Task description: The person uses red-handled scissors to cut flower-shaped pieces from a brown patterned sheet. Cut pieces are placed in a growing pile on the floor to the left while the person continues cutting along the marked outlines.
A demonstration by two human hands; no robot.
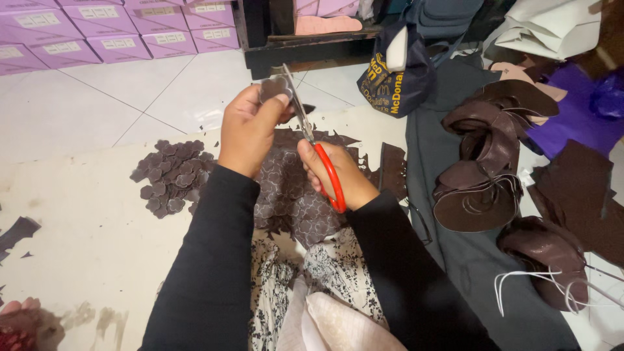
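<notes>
1. Nearest the camera, a black-and-white patterned cloth (338,273) lies over the person's lap, with two black sleeves (208,273) reaching forward from it.
2. Just beyond, the right hand (338,172) is closed through the red handles of a pair of scissors (318,156), whose metal blades point up and away toward the other hand.
3. Above and to the left of it, the left hand (250,130) pinches a small brown flower-shaped cutout (274,88) between thumb and fingers; the blades run up alongside the right edge of this piece, and whether they touch it cannot be told.
4. Under both hands lies a brown sheet (299,195) marked with rows of the same flower outlines, spread on a pale, stained mat (84,221).
5. Left of the hands, a loose pile of cut flower pieces (172,179) rests on that mat, well apart from the scissors.
6. On the right side, stacks of curved brown leather pieces (484,175) sit on a grey cloth (429,143), some tied with white string.
7. Farther off, a dark blue bag (396,75) with yellow print stands beside a dark shelf base (305,52).
8. At the far left, rows of lilac boxes (117,32) are stacked along the white tiled floor (97,97).
</notes>
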